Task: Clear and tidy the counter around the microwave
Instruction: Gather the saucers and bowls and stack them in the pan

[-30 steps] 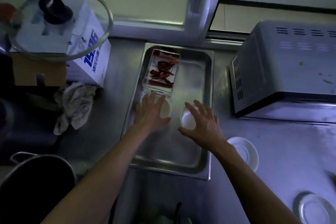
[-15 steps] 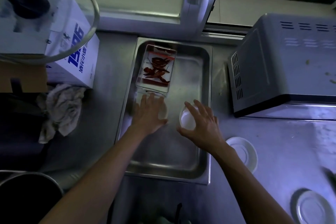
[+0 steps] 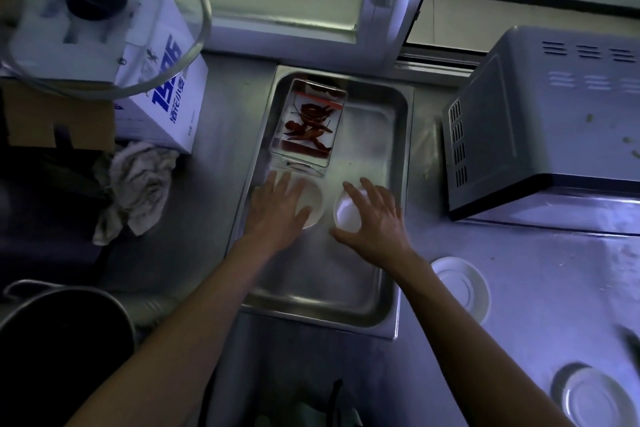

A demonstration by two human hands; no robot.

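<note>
We observe a dim stainless steel counter point(image 3: 207, 204) under a window frame point(image 3: 391, 3); from the left, a dark pot point(image 3: 65, 350), a glass lid point(image 3: 104, 21) over a white box point(image 3: 166, 104), and a crumpled cloth point(image 3: 138, 187) beside it; at centre a steel tray point(image 3: 346, 288) holds a clear container point(image 3: 308, 125) of red chillies; below it lie two small white dishes; our left hand point(image 3: 277, 211) rests flat, fingers straight, on the left dish point(image 3: 313, 204); our right hand point(image 3: 374, 218) curls round the right dish point(image 3: 346, 215); further right stand the microwave point(image 3: 547, 121) and two white saucers, one near point(image 3: 464, 284), one far point(image 3: 595, 399), both on the counter.
</note>
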